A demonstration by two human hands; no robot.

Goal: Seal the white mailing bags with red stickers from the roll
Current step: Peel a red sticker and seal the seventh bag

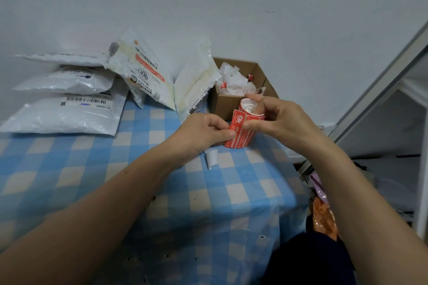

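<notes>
Roll: the roll [251,109] of red stickers is in the air above the table [162,192], just in front of the box [228,104], between both hands.
Right hand: the right hand [275,120] grips the roll; one finger seems to go into its core and the thumb presses on the red strip.
Left hand: the left hand [203,132] pinches the free end of the sticker [238,136] with thumb and forefinger.
Step now: I judge that one sticker is being peeled off; it is not yet free and not yet on any bag.
Bags: the bags [67,111] lie stacked at the far left, and others lean on the wall, well apart from the hands.
Done: one leaning bag shows a red band; I cannot tell if it is a seal. The scraps [231,76] in the box and a white slip [212,158] on the table look like used backing, so probably some stickers were already spent.
Left: free the sticker, bring a bag, press the sticker over its flap, then do the other bags.
</notes>
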